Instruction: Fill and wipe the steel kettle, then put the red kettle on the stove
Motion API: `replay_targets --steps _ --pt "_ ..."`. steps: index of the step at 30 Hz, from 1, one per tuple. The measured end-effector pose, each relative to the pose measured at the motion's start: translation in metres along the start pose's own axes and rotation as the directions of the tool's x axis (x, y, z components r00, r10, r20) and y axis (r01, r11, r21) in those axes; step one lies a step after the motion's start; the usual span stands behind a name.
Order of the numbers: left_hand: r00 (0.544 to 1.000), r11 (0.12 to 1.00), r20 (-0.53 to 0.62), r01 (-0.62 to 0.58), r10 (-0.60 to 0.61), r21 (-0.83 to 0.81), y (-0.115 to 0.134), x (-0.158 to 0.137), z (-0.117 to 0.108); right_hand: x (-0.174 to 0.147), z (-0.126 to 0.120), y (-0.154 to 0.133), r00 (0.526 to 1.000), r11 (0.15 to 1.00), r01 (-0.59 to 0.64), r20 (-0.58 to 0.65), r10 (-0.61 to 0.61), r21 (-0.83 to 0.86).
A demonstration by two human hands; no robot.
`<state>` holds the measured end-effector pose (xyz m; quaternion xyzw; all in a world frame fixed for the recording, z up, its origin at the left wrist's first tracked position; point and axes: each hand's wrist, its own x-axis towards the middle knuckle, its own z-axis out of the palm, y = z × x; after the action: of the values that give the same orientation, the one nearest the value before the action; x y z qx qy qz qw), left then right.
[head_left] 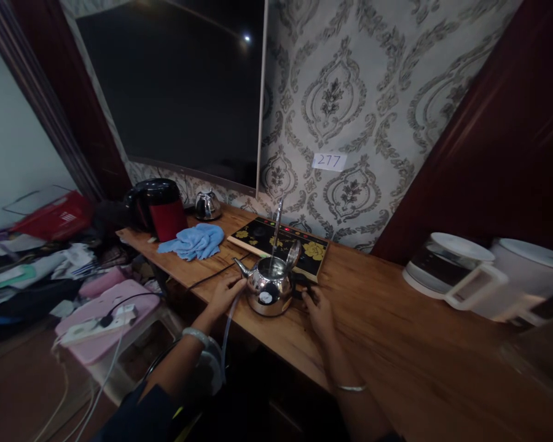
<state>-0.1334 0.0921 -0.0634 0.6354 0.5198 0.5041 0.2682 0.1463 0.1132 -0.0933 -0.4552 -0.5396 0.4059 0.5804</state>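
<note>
Head view: a long wooden table [373, 325] runs across the scene beneath a dark television [175, 92] on a patterned wall. Off the table's left end stands a pink stool [138, 298] bearing a power strip [96, 328]. A black panel [258, 232] with gold flowers lies along the table's back edge. Toward the right end, near that same edge, a clear pitcher [435, 267] sits just beside a white pitcher [516, 270]. A red and black jug [168, 218] occupies the left end, with a crumpled blue cloth [196, 241] right by it.

Close to the front edge, before the panel, a shiny kettle [270, 301] stands upright, its lid [294, 253] tipped open. The left hand [225, 294] touches it below the spout, fingers bent; the right hand [320, 313] has its fingers at the black handle [299, 283]. I cannot tell whether either one grips.

Near the back edge, a small shiny pot [207, 204] rests right of the jug. A slim tap [278, 221] rises behind the kettle's mouth. Smallest are a "277" card [329, 161] on the wall and a bangle [351, 388] on the right wrist.
</note>
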Motion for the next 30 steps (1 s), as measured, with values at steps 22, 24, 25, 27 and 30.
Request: replay_targets --steps 22,24,25,27,30 --pt "1.0 0.999 -0.002 -0.017 0.017 0.032 0.003 0.0 0.0 0.0 0.001 0.001 1.0 1.0 0.007 -0.009 -0.008 -0.026" --pt "1.0 1.0 0.005 -0.021 0.021 0.016 0.005 0.0 0.0 0.0 0.0 0.002 1.0 0.999 0.009 -0.019 -0.01 -0.041" --pt "1.0 1.0 0.014 -0.022 0.021 0.003 0.006 0.0 0.0 0.0 0.001 0.002 1.0 0.999 0.012 -0.023 -0.013 -0.044" --pt "0.999 1.0 0.029 -0.018 0.018 -0.011 0.008 0.001 0.0 0.001 0.001 0.003 0.999 0.999 0.019 -0.03 -0.021 -0.047" --pt "1.0 1.0 0.025 -0.014 0.014 -0.011 0.012 0.001 0.0 0.001 0.001 0.002 0.999 0.998 0.036 -0.033 -0.038 -0.047"
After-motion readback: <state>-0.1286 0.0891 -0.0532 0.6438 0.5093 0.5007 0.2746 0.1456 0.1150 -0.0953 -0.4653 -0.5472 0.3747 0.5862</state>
